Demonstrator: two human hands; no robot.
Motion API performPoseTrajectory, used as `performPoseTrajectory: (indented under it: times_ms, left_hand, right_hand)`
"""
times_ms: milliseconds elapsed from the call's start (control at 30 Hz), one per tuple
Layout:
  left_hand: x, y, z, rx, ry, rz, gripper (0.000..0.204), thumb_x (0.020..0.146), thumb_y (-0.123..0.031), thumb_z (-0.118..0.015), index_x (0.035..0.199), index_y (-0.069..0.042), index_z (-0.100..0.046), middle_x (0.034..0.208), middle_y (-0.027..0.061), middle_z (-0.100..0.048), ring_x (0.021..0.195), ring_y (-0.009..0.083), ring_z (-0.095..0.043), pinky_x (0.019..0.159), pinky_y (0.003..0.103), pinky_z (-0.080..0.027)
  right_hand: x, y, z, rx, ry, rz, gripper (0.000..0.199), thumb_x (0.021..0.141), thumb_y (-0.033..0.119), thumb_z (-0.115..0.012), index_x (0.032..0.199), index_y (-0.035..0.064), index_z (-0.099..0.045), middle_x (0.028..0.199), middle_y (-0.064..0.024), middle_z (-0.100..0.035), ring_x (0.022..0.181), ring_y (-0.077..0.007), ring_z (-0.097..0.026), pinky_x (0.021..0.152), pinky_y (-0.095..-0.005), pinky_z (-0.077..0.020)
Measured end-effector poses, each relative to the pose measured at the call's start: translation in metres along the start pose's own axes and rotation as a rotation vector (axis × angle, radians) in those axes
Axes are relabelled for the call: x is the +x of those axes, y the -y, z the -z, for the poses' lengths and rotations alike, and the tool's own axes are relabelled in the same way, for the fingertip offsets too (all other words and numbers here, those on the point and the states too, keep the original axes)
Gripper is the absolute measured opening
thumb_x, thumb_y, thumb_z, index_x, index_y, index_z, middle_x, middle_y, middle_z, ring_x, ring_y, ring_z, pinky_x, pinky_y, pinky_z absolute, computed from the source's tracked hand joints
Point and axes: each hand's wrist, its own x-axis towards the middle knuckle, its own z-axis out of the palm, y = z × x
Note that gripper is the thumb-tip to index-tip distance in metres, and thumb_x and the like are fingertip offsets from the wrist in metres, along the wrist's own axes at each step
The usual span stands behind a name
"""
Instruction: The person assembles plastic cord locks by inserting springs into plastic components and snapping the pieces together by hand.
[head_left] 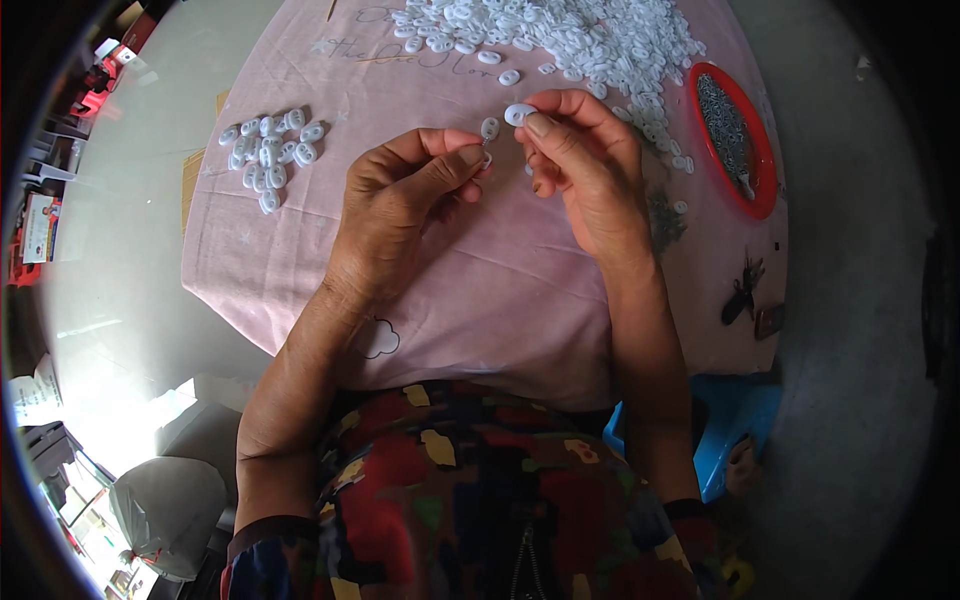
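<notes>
Above the middle of the pink cloth, my left hand (405,190) is closed, thumb and forefinger pinching a small metal link. A small white oval piece with two holes (490,128) shows just past those fingertips, and a bit of white shows below them. Close by on the right, my right hand (590,160) pinches another white two-holed oval piece (517,114) between thumb and forefinger. A small gap separates the two hands. How the metal link joins the white parts is too small to make out.
A big heap of loose white oval pieces (570,35) spreads across the far side. Several paired pieces (270,150) lie at left. At right are a red tray (763,150) of small metal parts, a black tool (742,295) and a blue plastic stool (740,420).
</notes>
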Motion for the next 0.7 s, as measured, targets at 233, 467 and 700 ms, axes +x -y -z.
performPoseTrajectory:
  times_ms: [233,467,700]
  left_hand:
    - [-0.0012,0.0004,-0.0038,0.197,-0.02,-0.085,0.016,0.092,-0.015,-0.067,0.101,-0.002,-0.068,0.087,0.0016,-0.069,0.073,0.0054,-0.058,0.065,0.02,-0.045]
    - [-0.001,-0.0004,-0.0042,0.281,-0.022,-0.141,0.016,0.092,-0.015,-0.069,0.1,-0.001,-0.069,0.085,0.001,-0.069,0.072,0.0055,-0.058,0.064,0.019,-0.045]
    - [-0.0006,0.0006,-0.0011,0.304,0.008,-0.174,0.016,0.092,-0.014,-0.068,0.1,0.0,-0.069,0.085,0.0013,-0.068,0.072,0.0048,-0.058,0.066,0.019,-0.047]
  right_hand:
    - [-0.0025,0.0039,-0.0021,-0.039,0.007,-0.07,0.019,0.09,0.013,-0.068,0.105,0.0008,-0.064,0.088,-0.0052,-0.068,0.068,-0.005,-0.057,0.053,-0.018,-0.0422]
    - [-0.0033,-0.0006,-0.0017,-0.096,0.017,-0.062,0.019,0.089,0.014,-0.069,0.103,0.0016,-0.065,0.086,-0.0038,-0.068,0.065,-0.0044,-0.055,0.051,-0.0181,-0.0404]
    - [-0.0042,-0.0004,-0.0032,-0.083,0.033,-0.081,0.017,0.088,0.014,-0.07,0.1,0.0022,-0.065,0.085,-0.0034,-0.067,0.064,-0.0041,-0.054,0.051,-0.0181,-0.0396]
